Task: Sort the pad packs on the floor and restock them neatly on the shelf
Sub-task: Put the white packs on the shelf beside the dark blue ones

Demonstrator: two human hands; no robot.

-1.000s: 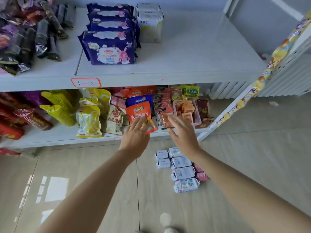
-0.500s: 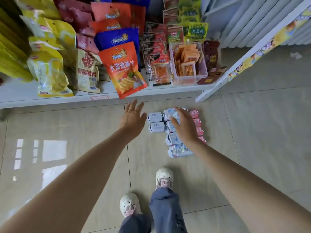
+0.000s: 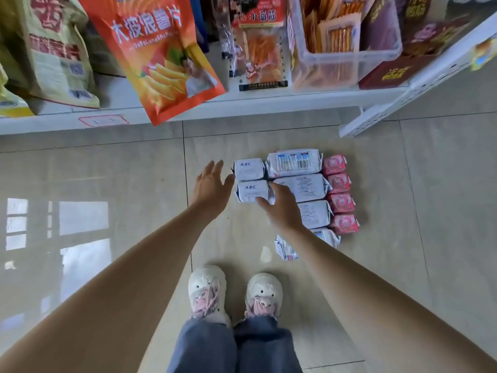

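Observation:
Pad packs lie in three columns on the tiled floor. Two small white ABC packs (image 3: 249, 169) (image 3: 252, 190) form the left column. Several larger white packs (image 3: 294, 162) fill the middle column, and several small pink packs (image 3: 339, 183) line the right. My left hand (image 3: 211, 184) hovers with straight fingers just left of the ABC packs. Over the nearer ABC pack and the middle column my right hand (image 3: 281, 208) spreads its fingers, holding nothing. My right forearm hides part of the nearest white pack (image 3: 285, 249).
The bottom shelf (image 3: 242, 103) runs along the top, stocked with snack bags, an orange chip bag (image 3: 161, 57) overhanging its edge, and a clear bin (image 3: 344, 68) of packets. A white shelf upright (image 3: 403, 103) slants at right. My feet in white shoes (image 3: 207, 292) stand close to the packs.
The view has dropped from the upper shelf to the floor. Both hands have come down from shelf height to the pad packs; my right hand has shifted left toward the ABC packs.

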